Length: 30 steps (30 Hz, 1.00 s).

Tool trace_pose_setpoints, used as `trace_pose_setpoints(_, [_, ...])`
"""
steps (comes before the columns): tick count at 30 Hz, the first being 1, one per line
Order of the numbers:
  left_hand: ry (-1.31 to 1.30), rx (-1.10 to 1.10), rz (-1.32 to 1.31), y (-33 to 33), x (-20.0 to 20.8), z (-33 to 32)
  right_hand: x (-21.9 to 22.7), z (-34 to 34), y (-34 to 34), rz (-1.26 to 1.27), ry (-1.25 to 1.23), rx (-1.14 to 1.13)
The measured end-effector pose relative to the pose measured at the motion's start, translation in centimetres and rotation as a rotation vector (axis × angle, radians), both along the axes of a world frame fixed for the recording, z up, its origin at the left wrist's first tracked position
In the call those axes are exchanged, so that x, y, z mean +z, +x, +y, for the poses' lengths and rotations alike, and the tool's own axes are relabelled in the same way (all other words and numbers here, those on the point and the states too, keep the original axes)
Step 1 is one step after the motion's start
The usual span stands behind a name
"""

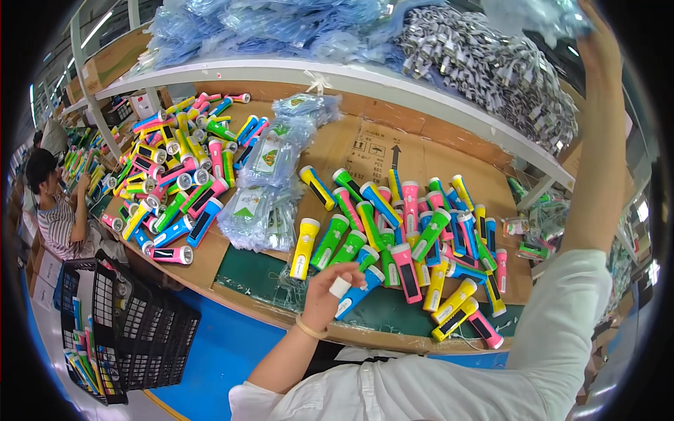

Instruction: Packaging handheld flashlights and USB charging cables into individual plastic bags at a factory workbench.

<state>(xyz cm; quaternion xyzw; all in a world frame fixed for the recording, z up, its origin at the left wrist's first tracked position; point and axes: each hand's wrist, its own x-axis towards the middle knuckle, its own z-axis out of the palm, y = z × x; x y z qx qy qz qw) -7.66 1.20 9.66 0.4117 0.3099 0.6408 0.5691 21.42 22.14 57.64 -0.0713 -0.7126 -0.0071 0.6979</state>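
Note:
My left hand (324, 296) is closed around a small white block-shaped piece (339, 287) at the near edge of the bench. Right beside its fingers lies a blue flashlight (361, 292); whether they touch it I cannot tell. Up at the far right, my right hand (598, 29) is raised to a bunch of clear plastic (535, 14) above the shelf, its fingers mostly cut off by the picture's rim. Between my arms several green, yellow, pink and blue flashlights lie heaped, among them a pink one (405, 272) and a yellow one (304, 247).
A raised shelf (246, 74) carries blue-tinted bags (232, 31) and a mound of white cables (477, 67). Printed clear bags (263, 189) separate my heap from another flashlight pile (165, 168). Black crates (151, 330) stand left, near another person (60, 210).

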Motion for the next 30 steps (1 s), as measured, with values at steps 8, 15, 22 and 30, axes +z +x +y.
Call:
trace_pose_setpoints(8, [0.333, -0.285, -0.388, 1.5, 6.3, 2.0, -27.7, -11.7, -3.7, -0.048, -0.541, 0.513])
trace_pose_setpoints(15, [-0.071, -0.042, -0.554, 2.6, 2.5, -2.1, -38.6, -16.1, -4.1, -0.212, -1.117, 0.457])
trace_pose_setpoints(22, [-0.102, -0.016, -0.427, 4.0, 1.7, -3.3, -38.2, -17.3, -5.2, -0.71, -0.315, -0.127])
trace_pose_setpoints(30, [-0.188, -0.046, -0.42, 4.7, 0.6, -3.0, -40.6, -16.4, 1.0, -0.694, -0.48, 0.233])
